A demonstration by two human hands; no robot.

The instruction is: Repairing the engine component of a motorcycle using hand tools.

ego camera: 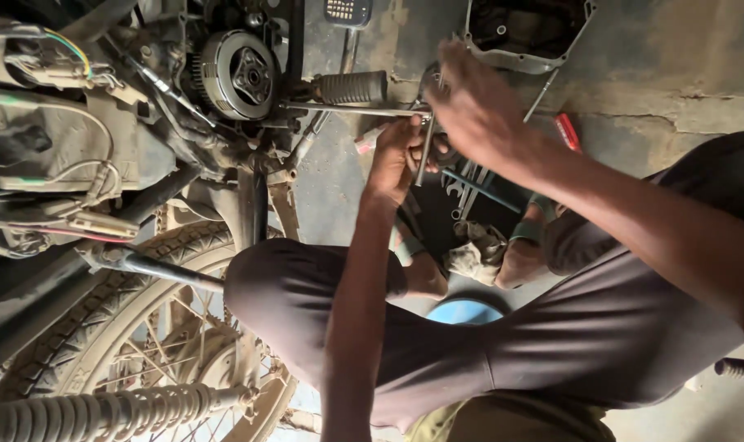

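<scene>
A long metal T-handle wrench [347, 109] runs from the motorcycle's exposed engine side, just below the round clutch [241, 74], out to its crossbar [422, 160]. My left hand [395, 157] is closed around the handle end, where shaft and crossbar meet. My right hand [470, 105] lies over the top of the same handle end with its fingers curled on it. Both arms reach in over my bent knees [261, 286].
A rubber footpeg [351, 86] sticks out just above the wrench shaft. On the concrete floor lie a removed engine cover [527, 41], a red-handled tool [567, 131] and several spanners [470, 184]. The spoked wheel [143, 327] is at the lower left and a blue round object [464, 312] sits by my feet.
</scene>
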